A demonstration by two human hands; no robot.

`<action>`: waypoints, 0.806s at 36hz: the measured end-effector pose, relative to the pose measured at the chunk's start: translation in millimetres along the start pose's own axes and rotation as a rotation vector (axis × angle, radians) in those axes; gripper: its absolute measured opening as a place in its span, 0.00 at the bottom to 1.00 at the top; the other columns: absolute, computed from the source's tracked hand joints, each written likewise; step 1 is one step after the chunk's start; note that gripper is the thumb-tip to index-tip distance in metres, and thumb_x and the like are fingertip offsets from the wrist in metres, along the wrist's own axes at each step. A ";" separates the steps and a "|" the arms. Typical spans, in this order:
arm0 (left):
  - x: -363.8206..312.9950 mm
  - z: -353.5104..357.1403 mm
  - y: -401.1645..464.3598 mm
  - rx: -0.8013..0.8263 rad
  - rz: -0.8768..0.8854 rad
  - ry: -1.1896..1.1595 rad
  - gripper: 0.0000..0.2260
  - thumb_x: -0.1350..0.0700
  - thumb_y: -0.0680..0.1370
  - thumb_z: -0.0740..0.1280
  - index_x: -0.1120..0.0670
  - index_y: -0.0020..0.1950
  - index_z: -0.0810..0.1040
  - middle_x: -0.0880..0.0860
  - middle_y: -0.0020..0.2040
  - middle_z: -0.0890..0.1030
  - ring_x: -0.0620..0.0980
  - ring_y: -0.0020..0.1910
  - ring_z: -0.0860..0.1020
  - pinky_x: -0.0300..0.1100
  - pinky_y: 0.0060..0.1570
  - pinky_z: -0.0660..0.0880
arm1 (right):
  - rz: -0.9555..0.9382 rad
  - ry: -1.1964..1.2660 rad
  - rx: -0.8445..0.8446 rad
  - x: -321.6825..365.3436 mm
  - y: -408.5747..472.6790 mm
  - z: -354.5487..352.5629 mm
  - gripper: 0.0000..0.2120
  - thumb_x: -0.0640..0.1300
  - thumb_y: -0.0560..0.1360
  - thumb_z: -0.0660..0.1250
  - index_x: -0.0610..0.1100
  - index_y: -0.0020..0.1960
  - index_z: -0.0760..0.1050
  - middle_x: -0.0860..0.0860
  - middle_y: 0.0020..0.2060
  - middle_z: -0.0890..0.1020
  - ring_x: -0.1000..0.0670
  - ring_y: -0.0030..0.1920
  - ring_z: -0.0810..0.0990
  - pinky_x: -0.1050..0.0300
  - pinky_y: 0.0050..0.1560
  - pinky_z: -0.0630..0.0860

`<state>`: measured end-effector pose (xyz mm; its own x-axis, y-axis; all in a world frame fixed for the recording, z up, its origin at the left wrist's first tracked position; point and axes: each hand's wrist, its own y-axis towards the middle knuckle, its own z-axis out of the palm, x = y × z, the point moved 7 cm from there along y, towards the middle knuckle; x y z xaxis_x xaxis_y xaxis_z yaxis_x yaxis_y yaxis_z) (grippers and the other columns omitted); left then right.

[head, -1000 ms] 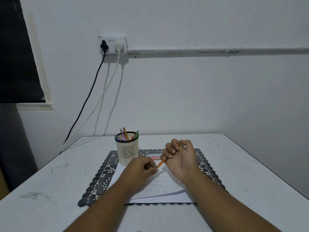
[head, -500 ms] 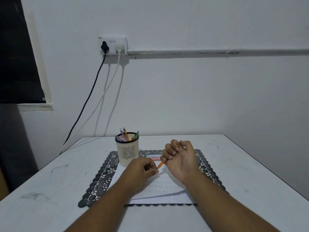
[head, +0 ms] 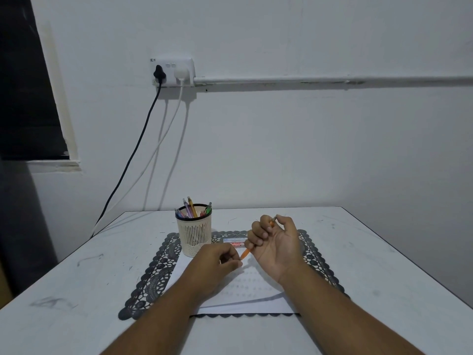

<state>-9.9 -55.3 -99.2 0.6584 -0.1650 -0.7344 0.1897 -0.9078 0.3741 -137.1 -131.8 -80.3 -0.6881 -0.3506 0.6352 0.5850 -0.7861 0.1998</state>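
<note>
Pen (head: 245, 253), orange, gripped in right hand (head: 277, 243). The hand is palm up with fingers curled round the barrel. The pen is slanted: orange tip sticks out low on the left of the fist, grey end pokes out at the top between finger and thumb. It is held above the middle of the table, off the surface.

Left hand (head: 217, 263) is back up, fingers curled in, thumb and forefinger pressed together right at the pen tip. Can't tell if they touch the tip or pinch anything small; too little detail.

Both hands are over the paper (head: 245, 290), a white sheet with faint rows of marks. It lies on a dark lace mat (head: 153, 275), near edge of sheet almost at near edge of mat. Both forearms come in from the near edge of the table (head: 76, 290).

Box (head: 234, 241), small, flat, red label, lies on the mat just beyond the hands, toward the far edge. Cup (head: 194, 234), cream, slotted wall, dark rim, stands upright on the mat's far left part, just left of the box, with several coloured pens inside.

Tabletop is white, scuffed, far edge against the wall. Socket (head: 172, 71) on the wall above, with a black cable (head: 133, 155) and a white cable (head: 176, 119) hanging down to the left. Dark window (head: 28, 85) at the left.
</note>
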 end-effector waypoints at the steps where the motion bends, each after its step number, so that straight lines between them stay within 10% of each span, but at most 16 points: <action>1: 0.0 -0.2 -0.1 -0.001 0.001 -0.008 0.06 0.58 0.75 0.75 0.50 0.39 0.83 0.51 0.38 0.82 0.41 0.36 0.75 0.37 0.39 0.71 | -0.001 0.000 0.000 0.1 0.4 -0.1 0.16 0.52 0.76 0.56 0.45 0.33 0.62 0.49 0.32 0.59 0.49 0.35 0.54 0.52 0.37 0.59; 29: -2.1 -0.8 2.2 0.012 0.054 0.096 0.09 0.58 0.77 0.74 0.45 0.39 0.82 0.44 0.38 0.82 0.40 0.37 0.76 0.35 0.38 0.71 | -0.007 0.065 -0.023 6.9 4.0 -7.8 0.14 0.50 0.75 0.57 0.46 0.33 0.61 0.49 0.31 0.59 0.49 0.32 0.57 0.52 0.36 0.59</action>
<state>-10.3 -56.7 -96.4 0.7340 -0.1764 -0.6559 0.1440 -0.9033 0.4041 -142.9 -141.3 -80.9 -0.7191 -0.3772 0.5837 0.5707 -0.7997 0.1863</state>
